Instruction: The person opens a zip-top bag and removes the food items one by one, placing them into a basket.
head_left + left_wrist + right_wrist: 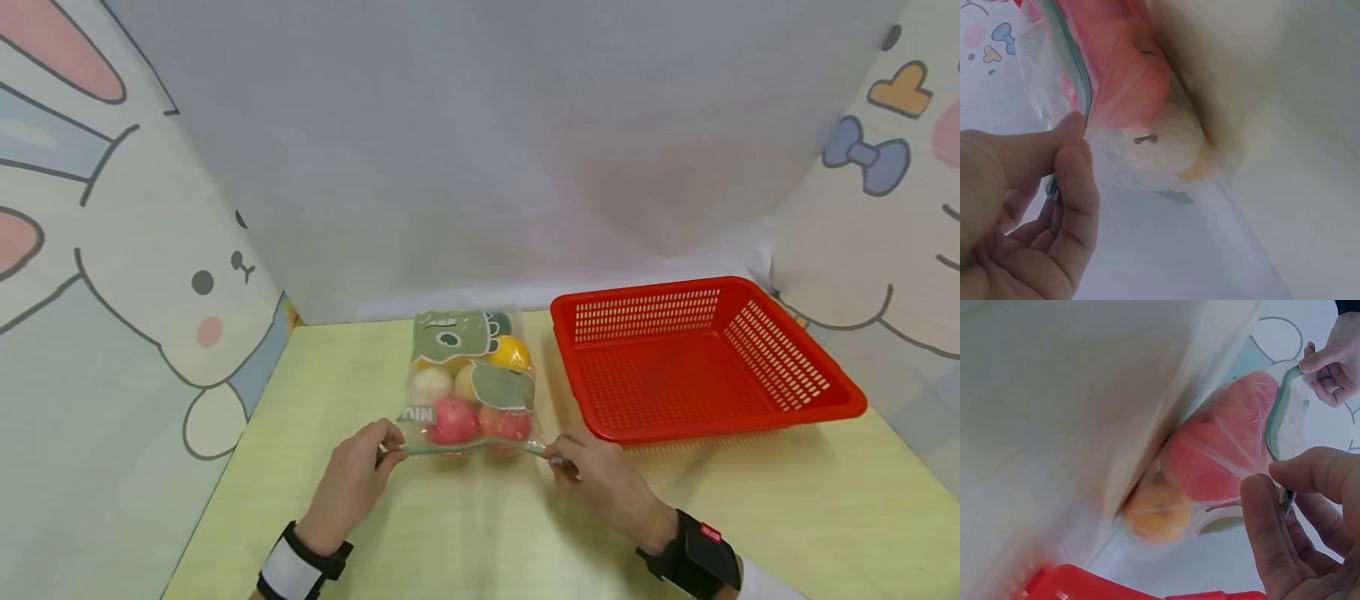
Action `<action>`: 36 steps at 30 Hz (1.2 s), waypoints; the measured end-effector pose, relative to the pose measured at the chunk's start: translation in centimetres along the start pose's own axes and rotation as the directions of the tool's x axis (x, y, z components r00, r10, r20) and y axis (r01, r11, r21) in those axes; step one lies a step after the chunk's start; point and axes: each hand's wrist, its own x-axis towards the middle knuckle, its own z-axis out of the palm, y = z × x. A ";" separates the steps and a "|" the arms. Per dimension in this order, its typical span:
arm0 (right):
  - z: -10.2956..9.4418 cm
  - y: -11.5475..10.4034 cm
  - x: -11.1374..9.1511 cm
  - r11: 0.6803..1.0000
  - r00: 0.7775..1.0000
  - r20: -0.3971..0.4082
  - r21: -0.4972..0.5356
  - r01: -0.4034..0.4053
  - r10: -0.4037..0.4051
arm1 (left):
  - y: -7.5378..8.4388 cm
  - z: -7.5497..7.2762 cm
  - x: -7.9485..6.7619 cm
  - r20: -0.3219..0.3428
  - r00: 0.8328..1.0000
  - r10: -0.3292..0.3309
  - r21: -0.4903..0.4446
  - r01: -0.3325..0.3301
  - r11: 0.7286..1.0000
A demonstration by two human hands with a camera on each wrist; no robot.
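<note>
A clear zip bag [502, 385] with a green cartoon print lies on the table, filled with several fruits. Red fruits [453, 421] sit nearest its mouth; a whitish one [431, 386] and a yellow one [512, 353] show behind them. My left hand [358, 475] pinches the left end of the green zip strip [1079, 69] between thumb and forefinger. At the strip's other end, my right hand [611, 483] pinches the corner the same way. Between both hands the strip [1275, 419] is stretched across, bowing slightly.
A red plastic basket [645, 367] with slatted sides stands right of the bag, its near left corner close to my right hand. The pale yellow table [337, 375] meets a white cloth backdrop [480, 167] behind. Rabbit-printed panels [150, 275] flank both sides.
</note>
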 end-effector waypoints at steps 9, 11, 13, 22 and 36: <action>-0.9 -0.3 1.3 0.967 0.931 -0.267 -0.126 0.222 -0.248 | 1.6 -2.8 0.8 0.169 0.986 0.015 0.131 -0.038 0.991; -1.4 -0.1 1.5 0.959 0.925 -0.265 -0.150 0.241 -0.274 | 1.8 -3.0 0.8 0.177 0.982 0.072 0.171 -0.103 0.980; -1.8 0.2 1.8 0.945 0.914 -0.264 -0.192 0.265 -0.310 | 1.9 -3.1 1.0 0.160 0.976 0.150 0.214 -0.183 0.960; -3.9 1.2 3.2 0.911 0.855 -0.347 -0.289 0.293 -0.385 | 1.8 -5.1 2.0 0.013 0.934 0.357 0.248 -0.349 0.904; -7.9 -0.3 5.8 0.929 0.805 -0.474 -0.275 0.249 -0.356 | 3.3 -8.5 4.3 -0.274 0.845 0.458 0.231 -0.405 0.885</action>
